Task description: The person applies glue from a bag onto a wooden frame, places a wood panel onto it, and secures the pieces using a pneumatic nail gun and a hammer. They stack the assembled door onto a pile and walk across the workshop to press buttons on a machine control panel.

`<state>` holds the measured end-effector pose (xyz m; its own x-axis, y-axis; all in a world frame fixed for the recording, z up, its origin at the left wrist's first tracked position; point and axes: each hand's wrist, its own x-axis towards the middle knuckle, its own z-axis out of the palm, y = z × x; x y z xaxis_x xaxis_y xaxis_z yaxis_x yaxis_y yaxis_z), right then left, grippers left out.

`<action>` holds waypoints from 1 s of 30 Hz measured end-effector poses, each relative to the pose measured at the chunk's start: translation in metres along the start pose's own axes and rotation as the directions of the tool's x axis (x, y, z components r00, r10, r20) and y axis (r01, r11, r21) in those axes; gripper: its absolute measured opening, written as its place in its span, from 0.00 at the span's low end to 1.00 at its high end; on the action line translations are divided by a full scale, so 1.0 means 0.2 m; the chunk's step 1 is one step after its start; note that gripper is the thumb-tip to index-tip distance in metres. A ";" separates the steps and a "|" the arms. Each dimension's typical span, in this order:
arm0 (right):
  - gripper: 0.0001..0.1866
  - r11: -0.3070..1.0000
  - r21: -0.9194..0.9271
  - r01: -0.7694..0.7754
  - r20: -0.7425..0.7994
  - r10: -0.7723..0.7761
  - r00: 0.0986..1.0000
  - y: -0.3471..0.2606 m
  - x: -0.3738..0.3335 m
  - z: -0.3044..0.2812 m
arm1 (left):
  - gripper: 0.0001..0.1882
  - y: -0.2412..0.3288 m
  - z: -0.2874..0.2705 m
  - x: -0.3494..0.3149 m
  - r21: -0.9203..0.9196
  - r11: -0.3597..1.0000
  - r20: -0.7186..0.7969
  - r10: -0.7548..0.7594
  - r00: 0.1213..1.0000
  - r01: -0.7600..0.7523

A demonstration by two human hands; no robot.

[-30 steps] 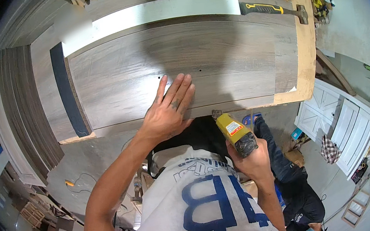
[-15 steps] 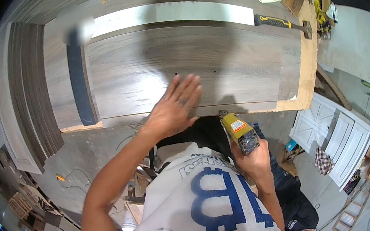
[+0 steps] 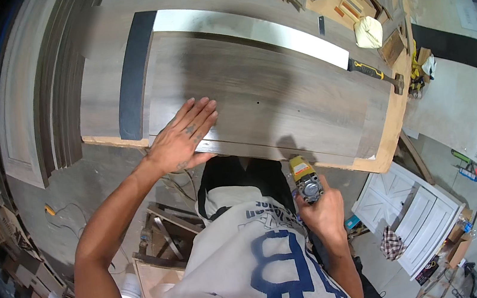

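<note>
Left hand (image 3: 184, 137) flat over grey panel (image 3: 229, 78), long axis slanting down rightward, right hand (image 3: 324, 215) clasped round yellow tool (image 3: 303, 175), nose toward panel

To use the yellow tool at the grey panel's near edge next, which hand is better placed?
Probably the right hand: it grips the yellow tool close to the near edge of the grey panel. The left hand, palm down over the panel, holds no tool.
</note>
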<state>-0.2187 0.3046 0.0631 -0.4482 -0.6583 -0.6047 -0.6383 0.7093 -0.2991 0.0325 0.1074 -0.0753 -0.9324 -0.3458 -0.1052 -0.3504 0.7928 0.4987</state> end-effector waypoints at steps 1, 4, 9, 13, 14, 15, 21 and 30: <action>0.20 0.996 0.024 0.085 -0.013 -0.085 0.996 0.00 0.00 0.01 | 0.48 0.00 0.00 0.00 -0.008 1.000 -0.006 -0.008 1.000 0.008; 0.21 0.977 0.115 0.182 0.041 -0.188 0.981 -0.09 0.04 0.05 | 0.51 -0.02 0.01 0.00 -0.017 1.000 -0.049 0.017 0.999 -0.018; 0.21 0.961 0.094 0.259 0.143 -0.271 0.952 -0.19 0.08 0.13 | 0.53 -0.01 0.02 0.00 -0.031 0.999 -0.022 0.007 1.000 -0.007; 0.22 0.966 0.059 0.253 0.148 -0.259 0.954 -0.21 0.08 0.13 | 0.52 -0.01 0.01 0.00 -0.032 0.999 0.002 -0.002 1.000 0.002; 0.22 0.965 0.059 0.255 0.151 -0.261 0.954 -0.21 0.08 0.13 | 0.51 0.00 0.01 -0.01 -0.028 1.000 0.024 -0.012 1.000 0.012; 0.23 0.965 0.059 0.256 0.153 -0.262 0.953 -0.21 0.08 0.13 | 0.51 0.00 0.01 -0.01 -0.023 1.000 0.047 -0.021 0.999 0.022; 0.16 0.966 0.068 0.249 0.129 -0.256 0.958 -0.24 0.10 0.14 | 0.50 -0.01 0.02 -0.03 0.003 1.000 0.075 -0.029 0.997 0.029; 0.18 0.951 0.052 0.303 0.153 -0.308 0.939 -0.18 0.12 0.07 | 0.51 -0.01 0.01 0.02 -0.058 0.997 -0.087 0.039 0.995 -0.044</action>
<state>-0.1974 0.2655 0.0488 -0.1291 -0.7981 -0.5886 -0.7107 0.4884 -0.5063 0.0285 0.1053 -0.0777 -0.9341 -0.3570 -0.0099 -0.3028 0.7768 0.5522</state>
